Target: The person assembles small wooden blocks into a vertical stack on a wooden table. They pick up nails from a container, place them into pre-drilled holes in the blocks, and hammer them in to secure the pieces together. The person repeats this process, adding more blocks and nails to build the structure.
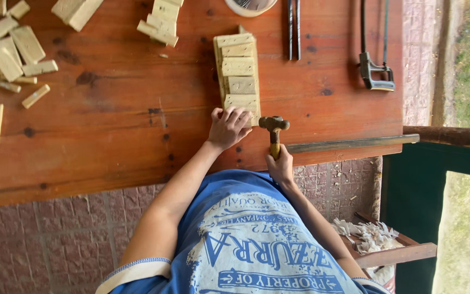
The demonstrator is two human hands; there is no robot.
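Observation:
A row of pale wooden blocks (239,76), fixed side by side on a long strip, lies on the reddish wooden table (110,136). My left hand (228,128) rests on the near end of that row, fingers curled over the last block. My right hand (280,163) grips the wooden handle of a small hammer (274,126). The hammer's metal head sits just right of my left fingers, close to the last block's corner. My blue printed shirt fills the bottom of the view.
Loose wood blocks (6,54) are scattered at the table's left, with more stacked at the top (161,22). A saw (375,71), two dark rods (294,27) and a round container (250,5) lie beyond. A long strip (349,143) lines the near edge. A crate of shavings (373,239) stands on the brick floor.

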